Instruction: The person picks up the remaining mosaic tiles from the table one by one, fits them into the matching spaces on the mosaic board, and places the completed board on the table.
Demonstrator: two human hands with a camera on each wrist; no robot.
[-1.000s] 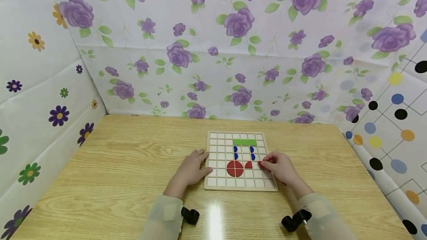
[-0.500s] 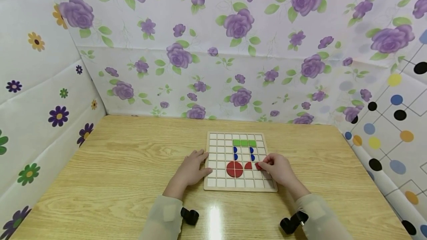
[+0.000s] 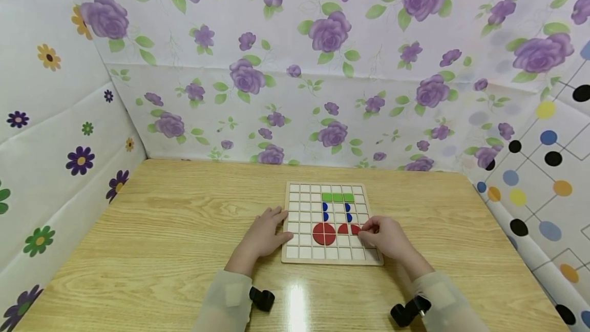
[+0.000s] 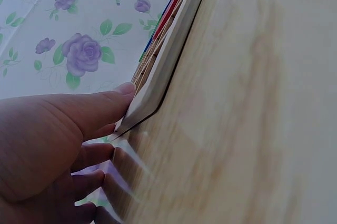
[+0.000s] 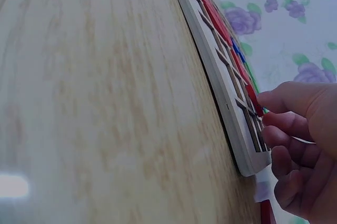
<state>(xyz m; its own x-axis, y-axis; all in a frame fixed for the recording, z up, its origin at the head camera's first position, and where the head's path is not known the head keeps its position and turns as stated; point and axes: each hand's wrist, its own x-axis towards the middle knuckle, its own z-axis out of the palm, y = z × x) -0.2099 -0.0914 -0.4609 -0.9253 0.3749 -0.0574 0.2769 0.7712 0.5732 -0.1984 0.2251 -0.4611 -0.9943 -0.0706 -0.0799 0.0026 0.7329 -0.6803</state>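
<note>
A square wooden grid board point(image 3: 293, 254) with white cells lies flat on the table. My left hand point(image 3: 264, 234) rests at its left edge, thumb point(image 4: 105, 109) on the frame and the other fingers loosely bent. At the board's right side my right hand point(image 3: 388, 239) pinches a red quarter-circle tile point(image 3: 355, 229) between thumb and forefinger, low over a cell. Left of that tile sits another red quarter-circle point(image 3: 343, 229). Several red quarters form a full red circle point(image 3: 324, 234). Blue half-circles point(image 3: 348, 207) and a row of green squares point(image 3: 338, 197) fill cells higher up.
A red piece point(image 5: 267, 212) shows partly behind my right hand in the right wrist view. The wooden table point(image 3: 198, 204) runs on around the board. A flowered cloth point(image 3: 295, 106) hangs behind it. Black wrist cameras point(image 3: 262, 299) sit on both sleeves.
My right hand has brought the red quarter-circle tile slightly left and lowered it beside the other single red quarter, where more of it now shows. The left hand stays in place.
</note>
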